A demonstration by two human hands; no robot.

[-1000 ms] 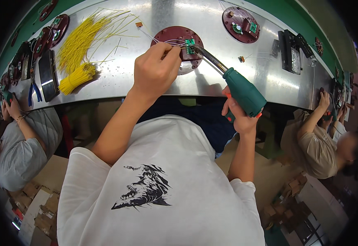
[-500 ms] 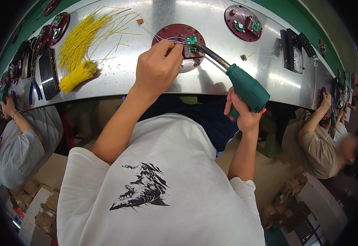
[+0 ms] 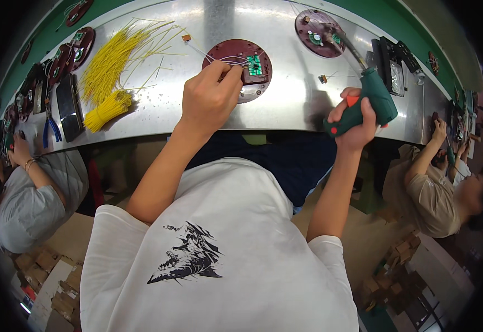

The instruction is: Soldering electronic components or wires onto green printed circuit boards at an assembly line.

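Observation:
On the metal bench, a dark red round disc (image 3: 229,47) carries a green circuit board (image 3: 254,65). My left hand (image 3: 211,95) rests at its near-left edge, fingertips pinched on thin white wires (image 3: 231,58) running to the board. A small orange-brown part (image 3: 186,38) is at the far end of these wires. My right hand (image 3: 359,124) grips a green soldering gun (image 3: 378,97), with a finger at its orange trigger. Its metal tip points away from me, over a second dark red disc (image 3: 309,45), clear of the board; whether it touches that disc I cannot tell.
Loose yellow wires (image 3: 104,61) and a tied yellow bundle (image 3: 108,112) lie left, beside a black flat case (image 3: 68,108) and blue-handled pliers (image 3: 52,130). A small wired part (image 3: 323,79) and a black box (image 3: 386,66) are right. People sit at both sides (image 3: 36,193).
The soldering gun has lifted off the circuit board and swung right, over towards the second disc. My left hand stays pinched on the wires, and the board now shows fully.

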